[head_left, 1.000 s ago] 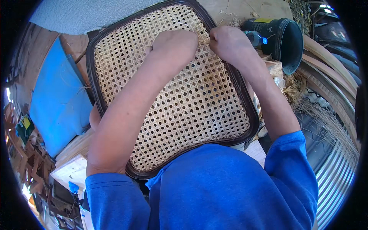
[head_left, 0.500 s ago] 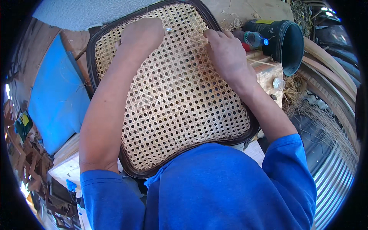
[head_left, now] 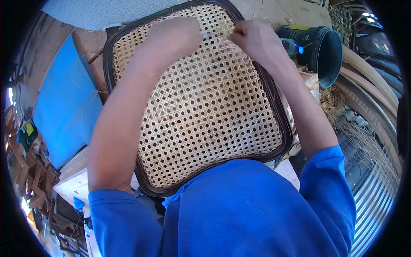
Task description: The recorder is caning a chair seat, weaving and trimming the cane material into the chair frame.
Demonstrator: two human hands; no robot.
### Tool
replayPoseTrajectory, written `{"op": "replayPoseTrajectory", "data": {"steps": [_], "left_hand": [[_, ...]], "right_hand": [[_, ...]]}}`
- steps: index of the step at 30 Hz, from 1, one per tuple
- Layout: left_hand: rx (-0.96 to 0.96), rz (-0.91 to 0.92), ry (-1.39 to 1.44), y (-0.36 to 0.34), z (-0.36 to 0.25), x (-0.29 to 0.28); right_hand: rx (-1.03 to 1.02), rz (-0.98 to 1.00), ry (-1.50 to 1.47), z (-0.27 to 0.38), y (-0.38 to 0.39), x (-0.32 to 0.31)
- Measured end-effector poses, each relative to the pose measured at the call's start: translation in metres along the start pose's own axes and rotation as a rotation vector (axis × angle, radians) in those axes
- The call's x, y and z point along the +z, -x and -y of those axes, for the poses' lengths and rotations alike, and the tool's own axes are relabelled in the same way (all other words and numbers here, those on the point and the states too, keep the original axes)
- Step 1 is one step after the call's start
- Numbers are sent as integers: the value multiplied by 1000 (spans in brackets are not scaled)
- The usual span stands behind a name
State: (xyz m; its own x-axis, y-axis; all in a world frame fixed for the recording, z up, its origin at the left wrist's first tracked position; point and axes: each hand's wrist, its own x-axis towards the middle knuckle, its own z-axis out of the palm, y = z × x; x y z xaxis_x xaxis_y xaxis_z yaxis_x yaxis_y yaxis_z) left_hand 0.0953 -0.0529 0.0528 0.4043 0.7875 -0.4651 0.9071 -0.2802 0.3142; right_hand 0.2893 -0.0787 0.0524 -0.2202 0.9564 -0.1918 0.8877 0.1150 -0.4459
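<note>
A panel of woven cane (head_left: 201,115) with rows of small holes lies before me, set in a dark wooden frame (head_left: 283,122) whose near edge meets my blue shirt. Over the far part of the weave, my left hand (head_left: 177,39) is closed around a thin tool; only its blurred, shiny metal tip (head_left: 206,36) shows. My right hand (head_left: 256,39) is just right of that tip, by the far right side of the frame, fingers pinched together. Whatever lies in that pinch is too small to make out.
Right of the frame stands a dark bucket (head_left: 330,58), tipped toward me, with a blue-capped plastic bottle (head_left: 291,47) beside it. Loose fibres (head_left: 364,137) and corrugated metal (head_left: 379,210) lie further right. A blue sheet (head_left: 64,103) is at left; a grey textured sheet (head_left: 98,13) lies beyond.
My left hand has moved right with the tool. My right hand has risen slightly toward the far edge and its fingers have drawn into a pinch. The frame has shifted slightly right.
</note>
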Motion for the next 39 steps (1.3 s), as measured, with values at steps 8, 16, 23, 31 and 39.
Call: {"op": "replayPoseTrajectory", "data": {"steps": [8, 16, 23, 31, 39], "left_hand": [[8, 211, -94, 1, -27, -12], [144, -15, -40, -5, -30, 22], [93, 30, -51, -14, -30, 21], [74, 213, -25, -12, -26, 17], [17, 125, -57, -14, -27, 14]], "right_hand": [[-58, 5, 139, 2, 5, 2], [-66, 69, 160, -9, 1, 7], [-10, 123, 390, 4, 1, 15], [-50, 287, 263, -7, -8, 1], [-121, 136, 356, 7, 0, 19]]}}
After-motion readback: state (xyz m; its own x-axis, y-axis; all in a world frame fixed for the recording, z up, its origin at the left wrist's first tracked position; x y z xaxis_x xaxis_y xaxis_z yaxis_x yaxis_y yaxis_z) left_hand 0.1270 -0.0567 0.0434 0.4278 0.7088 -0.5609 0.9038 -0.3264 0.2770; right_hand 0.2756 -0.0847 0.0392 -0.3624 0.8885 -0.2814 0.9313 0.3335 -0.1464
